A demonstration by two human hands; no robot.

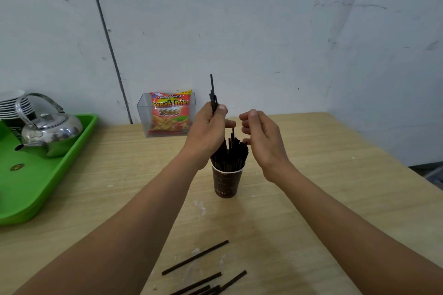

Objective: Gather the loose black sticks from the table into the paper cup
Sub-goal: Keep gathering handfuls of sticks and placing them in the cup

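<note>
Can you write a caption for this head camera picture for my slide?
Left hand holds black sticks above a stick-filled paper cup; more lie on the table.

Bare table (299, 175) right of cup (227, 183)

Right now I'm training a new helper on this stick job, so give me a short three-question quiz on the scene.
1. True or false: the left hand holds a bundle of sticks upright above the cup.
2. What does the right hand hold? A) a stick B) nothing that shows C) the kettle
3. Where do loose sticks lie: nearer the person than the cup, or behind it by the snack bag?

Key: 1 true. 2 B; its fingers are curled over the cup, with nothing visible in them. 3 nearer the person, at the table's near edge.
</note>
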